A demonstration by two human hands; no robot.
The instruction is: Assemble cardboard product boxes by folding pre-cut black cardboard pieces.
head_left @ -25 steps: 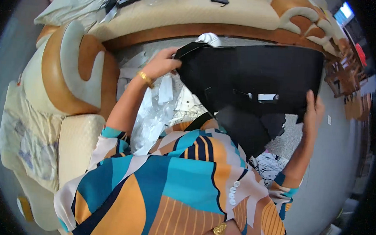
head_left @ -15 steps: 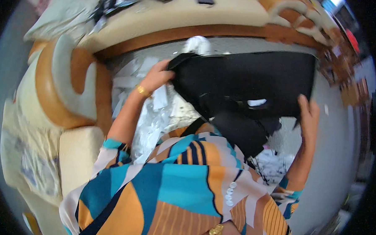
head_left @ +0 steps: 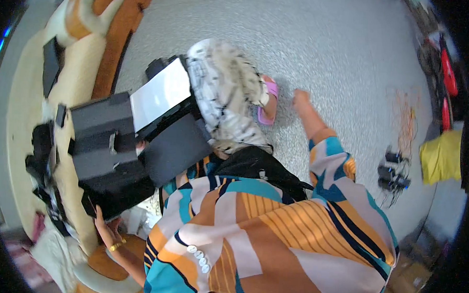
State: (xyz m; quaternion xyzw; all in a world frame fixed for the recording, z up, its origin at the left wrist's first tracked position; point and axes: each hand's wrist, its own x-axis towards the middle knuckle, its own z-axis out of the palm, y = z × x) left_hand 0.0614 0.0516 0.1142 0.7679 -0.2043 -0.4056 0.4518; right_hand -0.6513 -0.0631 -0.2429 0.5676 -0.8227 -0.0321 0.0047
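Observation:
My left hand (head_left: 105, 229) grips the near edge of a large black folded panel (head_left: 120, 188), thumb and fingers at its corner. The panel slants across my left side, beside the sofa, and has small slots in its surface. A dark grey flap (head_left: 177, 146) lies against its right side, close to my waist. Beyond that is a white flat sheet (head_left: 161, 97) next to my knee. My right hand (head_left: 300, 99) is stretched out over the floor, away from the panel. Its fingers are foreshortened and blurred, and nothing can be made out in it.
A cream sofa (head_left: 77, 82) with wooden trim runs along the left, with black items (head_left: 43, 159) lying on it. My leg in patterned trousers (head_left: 216, 88) and a pink sandal (head_left: 270, 115) are ahead. Small black devices with wires (head_left: 393, 172) and a yellow cloth (head_left: 443, 158) are at right.
My view has swung to the right. My right hand has let go of the panel and reached out over the floor. My left hand still holds the panel, now at my left.

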